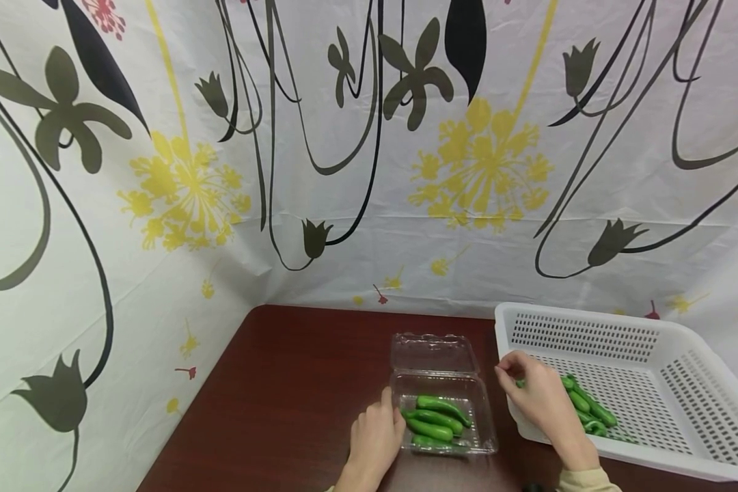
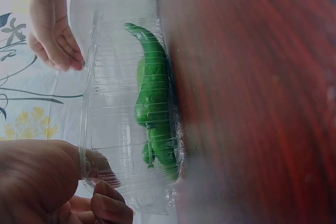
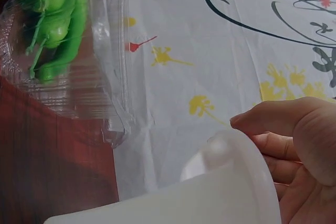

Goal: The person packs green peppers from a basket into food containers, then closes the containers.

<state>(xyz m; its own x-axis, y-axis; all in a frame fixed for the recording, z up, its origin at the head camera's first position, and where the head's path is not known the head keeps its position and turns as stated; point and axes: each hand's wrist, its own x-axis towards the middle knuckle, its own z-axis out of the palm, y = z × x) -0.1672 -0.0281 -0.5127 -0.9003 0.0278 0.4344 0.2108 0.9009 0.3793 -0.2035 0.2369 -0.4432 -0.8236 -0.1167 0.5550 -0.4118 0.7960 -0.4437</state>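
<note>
My left hand [image 1: 376, 437] grips the left edge of a clear plastic clamshell container [image 1: 484, 417], with fingertips on both sides of its wall in the left wrist view. The container's lid [image 1: 433, 354] is folded back, away from me. Several green chili peppers [image 1: 433, 417] lie side by side in its base. My right hand [image 1: 538, 393] hovers over the left rim of a white plastic basket [image 1: 676, 376], its fingers loosely bent and nothing visible in them. More green peppers [image 1: 590, 406] lie in the basket, partly hidden behind that hand.
A dark red wooden table [image 1: 295, 389] carries the container and basket. Behind and to the left hangs a white sheet [image 1: 357, 198] printed with flowers. Near the bottom edge, a small dark object [image 1: 534, 488] pokes into view between my arms.
</note>
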